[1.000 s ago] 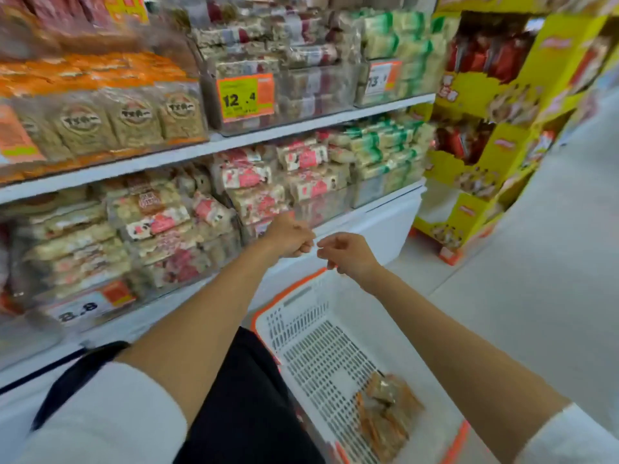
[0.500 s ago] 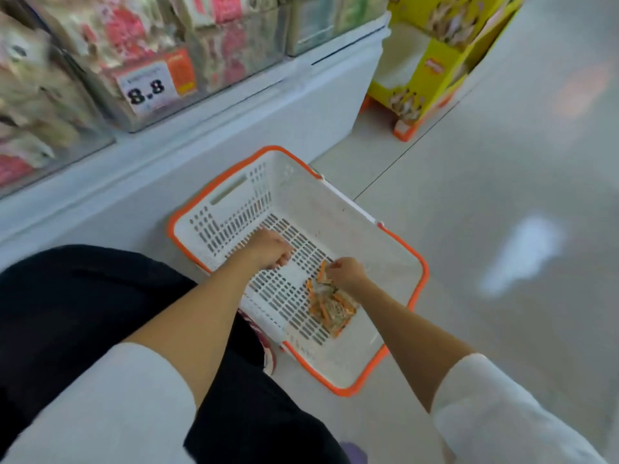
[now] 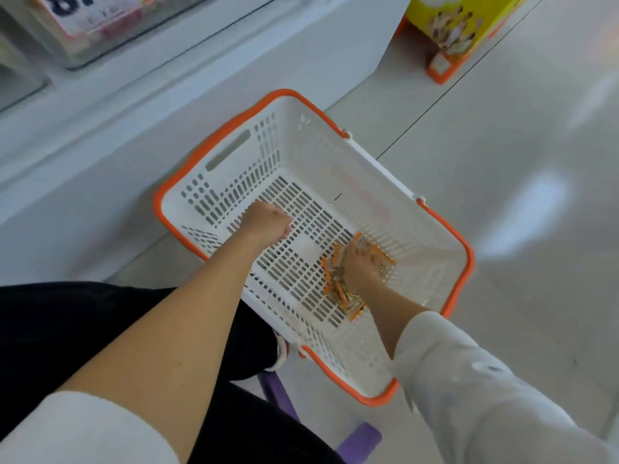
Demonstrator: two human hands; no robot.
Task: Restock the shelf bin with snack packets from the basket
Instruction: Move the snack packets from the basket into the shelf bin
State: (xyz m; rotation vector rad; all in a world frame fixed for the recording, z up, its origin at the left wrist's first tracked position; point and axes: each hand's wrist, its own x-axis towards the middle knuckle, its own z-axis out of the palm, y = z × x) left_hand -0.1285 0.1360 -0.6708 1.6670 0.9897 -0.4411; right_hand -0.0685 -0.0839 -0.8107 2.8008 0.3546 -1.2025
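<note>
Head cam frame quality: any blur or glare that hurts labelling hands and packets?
Head view: motion blur smears the right hand and the orange-edged snack packets, so the grip is unreadable; the left hand is soft too; white glare patches on the glossy grey floor; the white slotted plastic basket is fairly sharp; price label top left blurred.

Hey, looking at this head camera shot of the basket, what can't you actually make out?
- Snack packets: head view; the right hand covers them, so no count, and its grip is unclear.
- Left hand: head view, seen from behind; whether its curled fingers hold anything is hidden.
- Price tag: head view, cut off by the top edge and blurred.
</note>
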